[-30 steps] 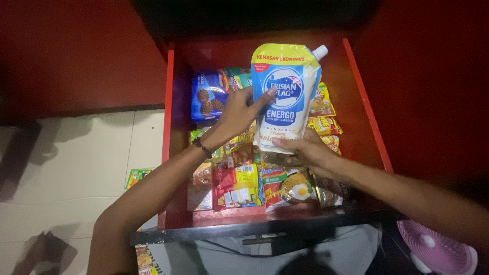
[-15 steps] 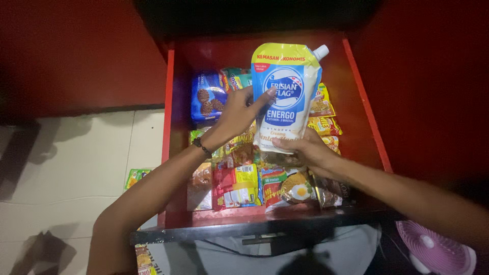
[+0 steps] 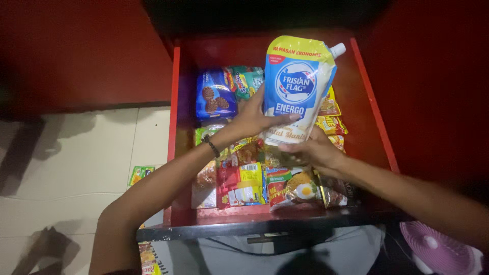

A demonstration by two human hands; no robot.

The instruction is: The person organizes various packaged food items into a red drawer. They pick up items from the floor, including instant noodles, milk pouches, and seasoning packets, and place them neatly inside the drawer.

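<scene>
Looking down from my head camera into an open red drawer [image 3: 362,76] packed with food packets. My left hand [image 3: 254,114] lies against the left side of a tall spouted pouch [image 3: 298,86], blue, white and yellow, thumb stretched across its front, fingers behind it and out of sight. My right hand [image 3: 310,150] closes round the pouch's bottom edge from below, covering the lower print; how tightly the fingers curl there I cannot tell. The pouch stands nearly upright above the drawer's middle, its white cap [image 3: 337,49] at the upper right. A dark bracelet [image 3: 210,145] circles my left wrist. Behind the left hand sits a blue biscuit packet [image 3: 215,94], with a green packet [image 3: 246,79] beside it, partly hidden. Yellow sachets [image 3: 331,122] peek from behind the pouch. Near the front lie instant noodle packets [image 3: 290,186], overlapping and dim. My right forearm is cut off at the frame edge. On the pale floor tiles to the left lies a small green packet [image 3: 140,174]
</scene>
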